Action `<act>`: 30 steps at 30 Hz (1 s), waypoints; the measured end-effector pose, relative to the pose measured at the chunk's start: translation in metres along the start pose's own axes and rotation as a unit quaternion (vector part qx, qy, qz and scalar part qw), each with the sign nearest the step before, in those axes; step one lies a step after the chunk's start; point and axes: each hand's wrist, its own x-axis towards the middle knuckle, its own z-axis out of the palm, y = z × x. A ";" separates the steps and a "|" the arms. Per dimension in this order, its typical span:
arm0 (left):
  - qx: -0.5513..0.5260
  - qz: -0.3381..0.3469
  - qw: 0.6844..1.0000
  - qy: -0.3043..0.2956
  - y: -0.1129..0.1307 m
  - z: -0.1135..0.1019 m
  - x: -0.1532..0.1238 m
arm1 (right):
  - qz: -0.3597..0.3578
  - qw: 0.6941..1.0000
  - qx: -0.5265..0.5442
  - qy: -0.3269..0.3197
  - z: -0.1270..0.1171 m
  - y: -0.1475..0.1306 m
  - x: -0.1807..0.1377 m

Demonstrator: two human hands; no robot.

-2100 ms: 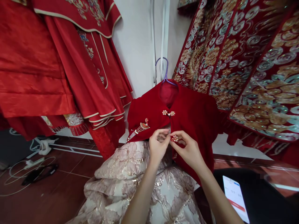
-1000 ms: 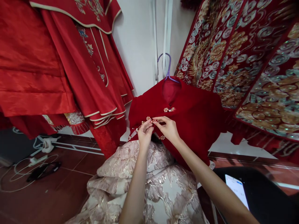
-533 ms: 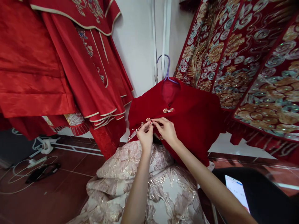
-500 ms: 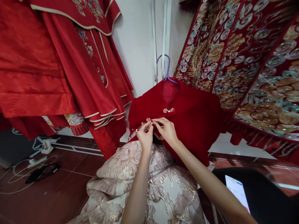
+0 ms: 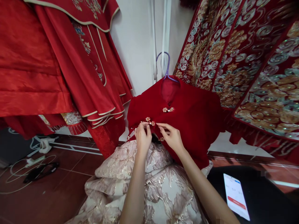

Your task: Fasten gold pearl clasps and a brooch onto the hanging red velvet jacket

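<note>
A dark red velvet jacket hangs on a purple hanger in front of me, above a pale pink brocade skirt. A pearl clasp at the collar is closed. My left hand pinches the jacket's left front flap just below a second pearl clasp. My right hand pinches the right flap at the same clasp, fingertips almost touching the left hand. A third pearl clasp shows under my right thumb.
Red satin garments hang at the left. Embroidered red panels slope down at the right. A lit phone lies on a black surface at the lower right. White cables and a black device lie on the tiled floor.
Both hands moved from a lower clasp up and left to the second clasp, which now sits just above my fingertips. The view has shifted slightly.
</note>
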 end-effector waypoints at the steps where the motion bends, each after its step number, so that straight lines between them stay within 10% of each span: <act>1: 0.019 -0.014 0.999 -0.023 0.000 -0.005 -0.002 | 0.019 1.000 -0.005 0.010 -0.004 0.005 -0.009; 9: 0.192 -0.077 0.967 -0.150 0.001 -0.028 -0.009 | 0.127 0.988 -0.093 0.002 -0.012 0.036 -0.033; 30: 0.048 -0.034 0.998 -0.029 -0.031 -0.018 -0.006 | 0.200 0.977 -0.039 -0.068 -0.006 0.028 -0.037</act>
